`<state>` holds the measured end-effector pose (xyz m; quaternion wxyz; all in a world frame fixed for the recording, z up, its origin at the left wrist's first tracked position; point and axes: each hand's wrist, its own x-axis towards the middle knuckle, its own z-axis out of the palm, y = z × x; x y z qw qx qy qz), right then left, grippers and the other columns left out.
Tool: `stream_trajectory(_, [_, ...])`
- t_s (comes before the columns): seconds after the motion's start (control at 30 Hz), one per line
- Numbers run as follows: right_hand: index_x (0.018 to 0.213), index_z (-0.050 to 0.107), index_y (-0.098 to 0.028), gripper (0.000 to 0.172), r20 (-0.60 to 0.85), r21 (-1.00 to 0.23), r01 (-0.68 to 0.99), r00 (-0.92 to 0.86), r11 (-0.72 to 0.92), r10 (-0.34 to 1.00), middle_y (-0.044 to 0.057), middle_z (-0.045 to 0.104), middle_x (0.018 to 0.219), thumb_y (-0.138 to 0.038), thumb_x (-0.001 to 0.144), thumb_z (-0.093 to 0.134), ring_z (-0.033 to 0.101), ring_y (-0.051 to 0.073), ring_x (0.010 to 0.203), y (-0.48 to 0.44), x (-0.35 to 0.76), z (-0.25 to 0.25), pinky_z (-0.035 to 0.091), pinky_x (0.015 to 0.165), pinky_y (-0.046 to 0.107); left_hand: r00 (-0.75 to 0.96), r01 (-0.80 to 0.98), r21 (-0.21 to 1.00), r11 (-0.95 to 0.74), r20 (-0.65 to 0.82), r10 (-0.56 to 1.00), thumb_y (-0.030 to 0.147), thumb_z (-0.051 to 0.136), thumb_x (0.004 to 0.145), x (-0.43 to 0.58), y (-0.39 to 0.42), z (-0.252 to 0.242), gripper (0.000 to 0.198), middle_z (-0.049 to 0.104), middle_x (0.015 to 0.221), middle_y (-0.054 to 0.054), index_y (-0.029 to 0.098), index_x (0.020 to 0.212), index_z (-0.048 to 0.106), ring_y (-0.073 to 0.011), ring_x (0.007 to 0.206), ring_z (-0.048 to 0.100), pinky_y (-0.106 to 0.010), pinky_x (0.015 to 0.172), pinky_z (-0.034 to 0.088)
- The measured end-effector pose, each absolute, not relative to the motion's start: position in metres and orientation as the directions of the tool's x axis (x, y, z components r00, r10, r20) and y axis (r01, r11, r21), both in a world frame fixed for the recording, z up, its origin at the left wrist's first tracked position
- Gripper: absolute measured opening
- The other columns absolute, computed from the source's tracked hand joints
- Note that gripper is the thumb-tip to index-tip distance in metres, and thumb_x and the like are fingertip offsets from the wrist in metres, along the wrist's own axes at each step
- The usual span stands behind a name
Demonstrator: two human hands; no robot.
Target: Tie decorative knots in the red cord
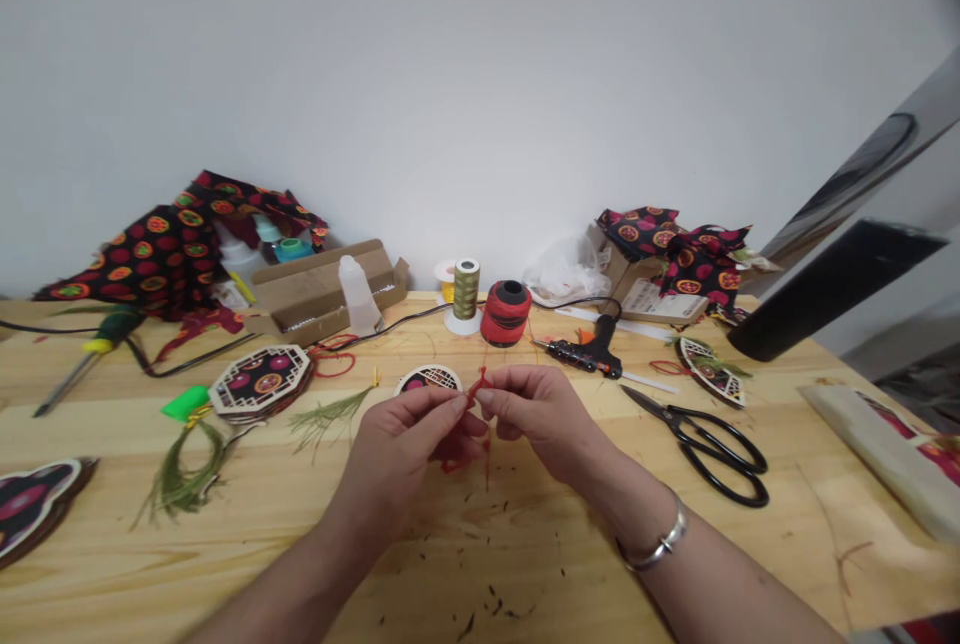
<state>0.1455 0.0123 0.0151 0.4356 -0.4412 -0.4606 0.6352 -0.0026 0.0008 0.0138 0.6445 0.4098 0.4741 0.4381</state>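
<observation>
My left hand (409, 439) and my right hand (536, 414) meet over the middle of the wooden table (480, 544). Both pinch a thin red cord (477, 386) between thumb and fingertips; a small loop of it sticks up between them and loose ends hang down under the hands. A silver bracelet (660, 544) is on my right wrist. Just behind my fingers lies a small round lattice ornament (429, 379).
Black scissors (712, 444) lie to the right, a glue gun (592, 352) behind them. A red thread spool (505, 312) and a green-gold spool (466, 290) stand at the back. Left: an octagonal ornament (259, 379), green tassels (184, 469), a screwdriver (82, 359), a cardboard box (322, 294), patterned fabric (172, 244).
</observation>
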Motion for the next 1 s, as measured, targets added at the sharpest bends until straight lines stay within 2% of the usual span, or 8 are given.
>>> stream_trajectory(0.23, [0.066, 0.064, -0.014, 0.014, -0.159, -0.968, -0.159, -0.218, -0.196, 0.963, -0.004, 0.055, 0.057, -0.027, 0.063, 0.068, 0.038, 0.004, 0.047, 0.0128, 0.1455, 0.0156, 0.028, 0.046, 0.019, 0.176, -0.203, 0.935, 0.292, -0.259, 0.950, 0.030, 0.064, 0.072, -0.0042, 0.0012, 0.0147, 0.019, 0.069, 0.064, -0.007, 0.012, 0.074, 0.068, -0.0144, 0.050, 0.061, -0.023, 0.049, 0.045])
stream_trajectory(0.53, [0.064, 0.061, -0.013, 0.014, -0.116, -0.975, -0.153, -0.262, -0.160, 0.958, -0.004, 0.053, 0.054, -0.026, 0.068, 0.064, 0.038, 0.004, 0.046, 0.0139, 0.1463, 0.0126, 0.027, 0.046, 0.019, 0.185, -0.150, 0.948, 0.280, -0.251, 0.950, 0.029, 0.066, 0.071, -0.0026, 0.0019, 0.0095, 0.017, 0.069, 0.064, -0.005, 0.013, 0.077, 0.067, -0.0133, 0.050, 0.060, -0.022, 0.047, 0.043])
stream_trajectory(1.0, [0.065, 0.062, -0.013, 0.015, -0.124, -0.977, -0.135, -0.258, -0.163, 0.958, -0.004, 0.053, 0.055, -0.028, 0.067, 0.065, 0.037, 0.004, 0.046, 0.0140, 0.1463, 0.0123, 0.027, 0.046, 0.020, 0.195, -0.201, 0.942, 0.267, -0.229, 0.954, 0.032, 0.063, 0.074, -0.0044, 0.0024, 0.0074, 0.020, 0.069, 0.066, -0.006, 0.013, 0.077, 0.068, -0.0139, 0.052, 0.060, -0.023, 0.049, 0.043])
